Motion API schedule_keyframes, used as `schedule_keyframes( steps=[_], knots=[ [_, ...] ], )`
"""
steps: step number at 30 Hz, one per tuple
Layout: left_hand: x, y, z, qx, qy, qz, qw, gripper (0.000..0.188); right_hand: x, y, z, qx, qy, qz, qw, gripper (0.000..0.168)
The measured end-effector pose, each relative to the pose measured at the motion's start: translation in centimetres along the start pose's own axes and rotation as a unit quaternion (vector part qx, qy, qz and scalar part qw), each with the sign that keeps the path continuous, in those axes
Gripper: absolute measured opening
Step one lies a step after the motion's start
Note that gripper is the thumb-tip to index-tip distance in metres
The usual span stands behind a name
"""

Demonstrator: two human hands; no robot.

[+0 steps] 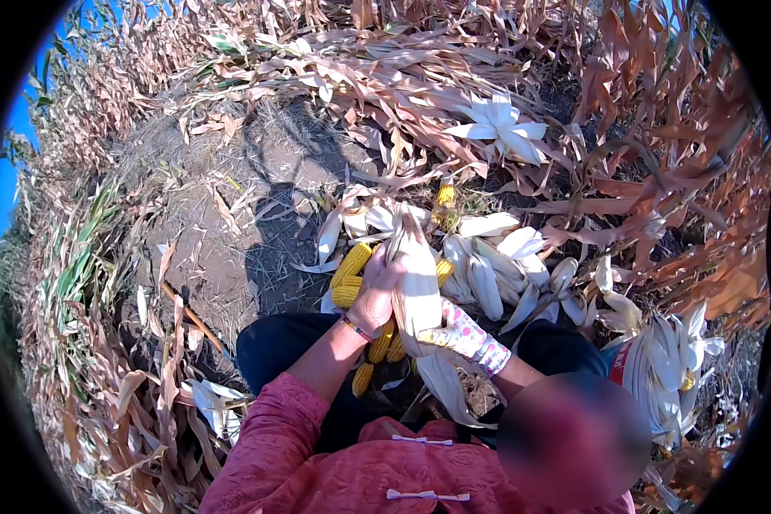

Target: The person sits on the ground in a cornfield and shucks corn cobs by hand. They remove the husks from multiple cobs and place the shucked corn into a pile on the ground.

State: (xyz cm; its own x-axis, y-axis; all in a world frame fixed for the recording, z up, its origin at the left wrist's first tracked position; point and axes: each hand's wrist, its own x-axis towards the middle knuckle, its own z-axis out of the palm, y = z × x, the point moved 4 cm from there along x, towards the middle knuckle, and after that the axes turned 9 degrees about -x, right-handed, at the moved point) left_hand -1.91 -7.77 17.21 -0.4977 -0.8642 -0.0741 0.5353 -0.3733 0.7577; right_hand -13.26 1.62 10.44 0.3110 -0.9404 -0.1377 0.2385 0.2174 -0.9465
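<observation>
An ear of corn in its pale dry husk (417,289) stands roughly upright between my hands, its brown tip away from me. My bare left hand (379,286), with a beaded bracelet at the wrist, grips its left side. My right hand (456,334), in a flower-patterned glove, closes on its lower right side, where a loose husk leaf (446,389) hangs towards my lap. Husked yellow corn cobs (353,263) lie on the ground beside and beneath my left hand, partly hidden by it. Another yellow cob (445,194) lies beyond the held ear.
Empty pale husks (485,279) lie to the right, and an opened husk (504,128) rests on flattened dry stalks farther off. A sack (619,363) full of husks stands at the right. A wooden handle (196,321) lies at the left. Standing dry corn surrounds the bare soil.
</observation>
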Motion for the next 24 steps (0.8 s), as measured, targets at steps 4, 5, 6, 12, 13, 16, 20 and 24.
schedule_keyframes(
  steps=[4, 5, 6, 12, 13, 16, 20, 24],
  knots=[
    [0.8, 1.1, -1.8, 0.177, 0.041, 0.031, 0.983, 0.026, -0.2, 0.9, -1.8, -0.221, 0.094, 0.014, 0.971, 0.077],
    [0.7, 1.1, -2.3, 0.21, 0.029, 0.037, 0.977, 0.026, -0.2, 1.0, -1.7, -0.224, 0.09, 0.016, 0.97, 0.077],
    [0.9, 1.0, -2.9, 0.192, 0.017, 0.025, 0.981, 0.027, -0.3, 0.9, -1.7, -0.227, 0.089, 0.018, 0.97, 0.076],
    [1.5, 1.0, -4.0, 0.146, -0.029, -0.035, 0.988, 0.031, -0.5, 0.0, -1.6, -0.063, -0.011, 0.013, 0.998, 0.064],
    [1.3, 1.3, -4.4, 0.19, -0.046, -0.013, 0.981, 0.032, -0.6, -0.2, -1.5, -0.04, -0.025, 0.026, 0.999, 0.063],
    [0.9, 1.5, -5.3, 0.244, -0.066, 0.005, 0.967, 0.033, -1.0, -0.7, -1.1, 0.01, -0.049, 0.054, 0.997, 0.061],
    [0.6, 1.5, -3.9, 0.14, -0.04, -0.059, 0.988, 0.038, -1.2, -1.1, -1.1, 0.035, -0.083, 0.063, 0.994, 0.064],
    [0.4, 2.3, -1.8, 0.079, -0.116, -0.061, 0.988, 0.04, -1.3, 1.0, -2.4, 0.038, -0.143, 0.063, 0.987, 0.071]
  ],
)
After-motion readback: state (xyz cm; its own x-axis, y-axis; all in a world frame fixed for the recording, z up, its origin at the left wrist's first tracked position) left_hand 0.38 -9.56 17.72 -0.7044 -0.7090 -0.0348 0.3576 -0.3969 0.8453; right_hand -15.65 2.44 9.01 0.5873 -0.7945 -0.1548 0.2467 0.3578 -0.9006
